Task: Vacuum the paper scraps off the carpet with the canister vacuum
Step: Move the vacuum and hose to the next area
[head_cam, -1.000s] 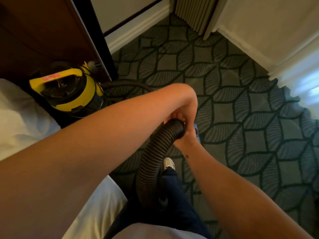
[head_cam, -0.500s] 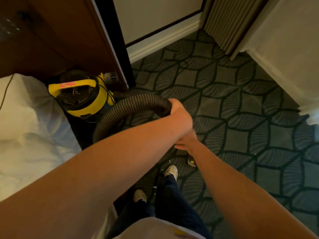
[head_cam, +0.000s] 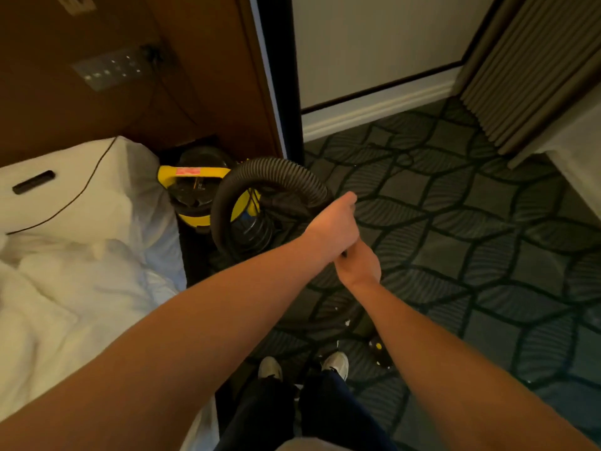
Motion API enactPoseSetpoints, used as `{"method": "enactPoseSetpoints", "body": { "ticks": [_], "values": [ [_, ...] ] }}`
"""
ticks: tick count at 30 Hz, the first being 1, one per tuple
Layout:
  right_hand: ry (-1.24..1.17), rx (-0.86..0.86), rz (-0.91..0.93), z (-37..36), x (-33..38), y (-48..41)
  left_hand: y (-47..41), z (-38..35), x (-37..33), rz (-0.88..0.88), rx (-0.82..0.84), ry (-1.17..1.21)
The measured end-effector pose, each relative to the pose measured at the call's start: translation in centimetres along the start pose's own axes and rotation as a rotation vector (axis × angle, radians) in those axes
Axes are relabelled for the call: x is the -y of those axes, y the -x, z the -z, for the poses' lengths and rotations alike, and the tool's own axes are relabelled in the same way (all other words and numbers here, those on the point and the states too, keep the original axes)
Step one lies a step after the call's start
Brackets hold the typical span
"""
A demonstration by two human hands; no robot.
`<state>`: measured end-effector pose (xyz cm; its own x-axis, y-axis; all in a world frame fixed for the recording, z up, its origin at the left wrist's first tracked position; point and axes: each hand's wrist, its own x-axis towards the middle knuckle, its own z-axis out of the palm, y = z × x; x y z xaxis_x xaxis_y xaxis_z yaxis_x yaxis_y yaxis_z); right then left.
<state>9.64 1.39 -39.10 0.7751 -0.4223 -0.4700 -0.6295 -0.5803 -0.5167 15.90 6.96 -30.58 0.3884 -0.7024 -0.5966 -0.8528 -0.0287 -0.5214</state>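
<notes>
The yellow and black canister vacuum [head_cam: 192, 196] stands in the dark gap between the bed and the wooden panel. Its ribbed black hose [head_cam: 270, 172] arches up from it in a loop. My left hand [head_cam: 335, 222] is shut around the hose's upper end. Just below it my right hand [head_cam: 361, 265] grips the same tube, whose lower part is hidden behind my hands. A few small white paper scraps [head_cam: 347, 322] lie on the patterned carpet [head_cam: 471, 242] near my shoes. The nozzle [head_cam: 379, 353] shows dimly on the floor by my right foot.
A bed with white sheets [head_cam: 81, 255] fills the left side, with a dark remote [head_cam: 32, 181] and a thin cable on it. A wooden panel with a switch plate [head_cam: 110, 70] rises behind. Wall, baseboard [head_cam: 374, 105] and curtain [head_cam: 527, 76] bound the far side. My shoes [head_cam: 335, 364] stand at the bottom.
The hose has been lifted from hanging down by my legs into a high loop near the canister. My view has tilted up, and both hands have moved away from my body.
</notes>
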Motion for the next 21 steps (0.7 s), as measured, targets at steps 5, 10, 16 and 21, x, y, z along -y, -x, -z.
{"method": "enactPoseSetpoints", "body": {
  "ticks": [5, 10, 16, 21],
  "values": [
    [0.046, -0.076, 0.063, 0.6, 4.2, -2.5, -0.5, -3.0, 3.4, 0.127, -0.132, 0.019],
    [0.083, -0.145, 0.045, -0.6, 8.8, -5.6, -0.5, -6.6, 7.7, 0.245, -0.402, 0.131],
    [0.073, -0.197, -0.052, -1.8, 13.9, -10.8, -0.9, -12.5, 13.0, 0.24, -1.02, 0.503],
    [-0.09, -0.198, -0.209, -5.0, 17.8, -13.9, -0.8, -18.7, 17.8, 0.26, -1.071, 0.693]
  ]
}}
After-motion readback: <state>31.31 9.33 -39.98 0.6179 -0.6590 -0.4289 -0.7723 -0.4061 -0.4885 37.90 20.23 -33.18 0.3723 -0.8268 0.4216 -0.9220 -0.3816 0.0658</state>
